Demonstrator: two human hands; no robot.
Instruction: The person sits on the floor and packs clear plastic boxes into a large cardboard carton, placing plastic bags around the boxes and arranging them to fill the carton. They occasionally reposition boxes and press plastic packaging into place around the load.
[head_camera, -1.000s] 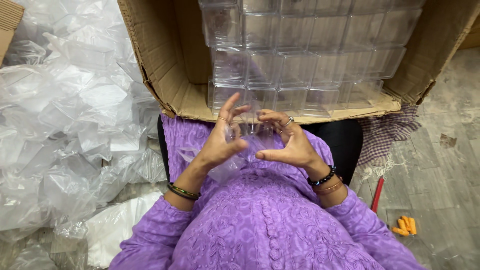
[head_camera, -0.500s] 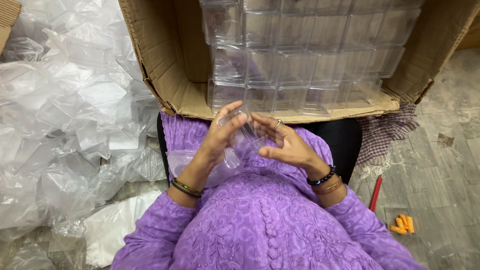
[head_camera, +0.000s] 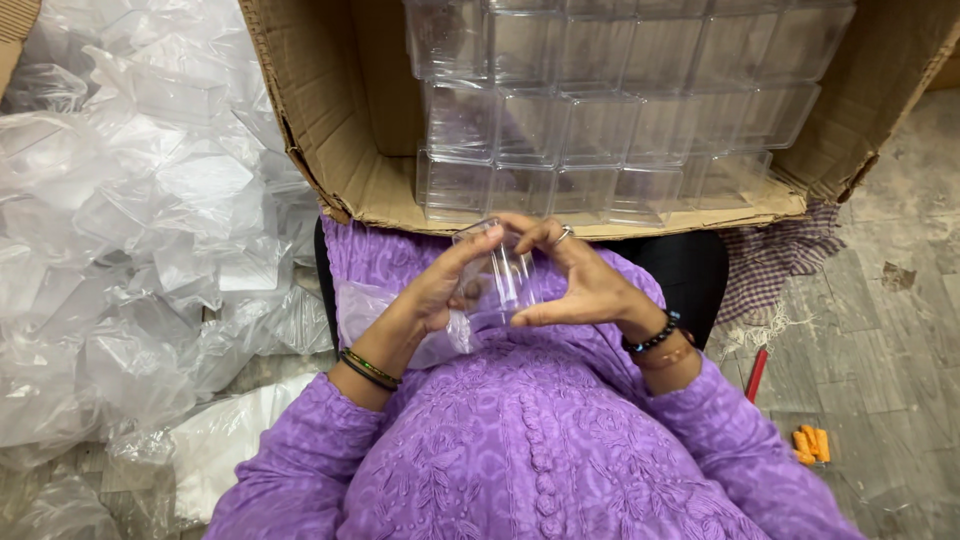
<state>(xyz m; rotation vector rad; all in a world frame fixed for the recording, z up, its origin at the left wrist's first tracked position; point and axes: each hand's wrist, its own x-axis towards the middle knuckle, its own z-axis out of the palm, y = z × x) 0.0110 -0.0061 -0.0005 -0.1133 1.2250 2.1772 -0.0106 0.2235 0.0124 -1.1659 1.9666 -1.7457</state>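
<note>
Cardboard carton (head_camera: 330, 150) of stacked clear boxes (head_camera: 610, 110) lies ahead; plastic wrappers (head_camera: 130, 230) heaped left. Left hand (head_camera: 440, 290) and right hand (head_camera: 580, 285) both pinch one clear box (head_camera: 497, 275) between fingertips.

Cardboard box (head_camera: 350, 150) of clear containers (head_camera: 600, 120) just ahead, plastic wrap heap (head_camera: 130, 250) left, open floor (head_camera: 880, 330) right.

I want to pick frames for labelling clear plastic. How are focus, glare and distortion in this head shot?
Head view: focus is fairly sharp on both hands, left hand and right hand; the clear box between them is hard to outline, being see-through; soft, even light, faint highlights on the stacked clear boxes in the cardboard carton; bright glare on the plastic bags; wide-angle bending at the edges.
</note>
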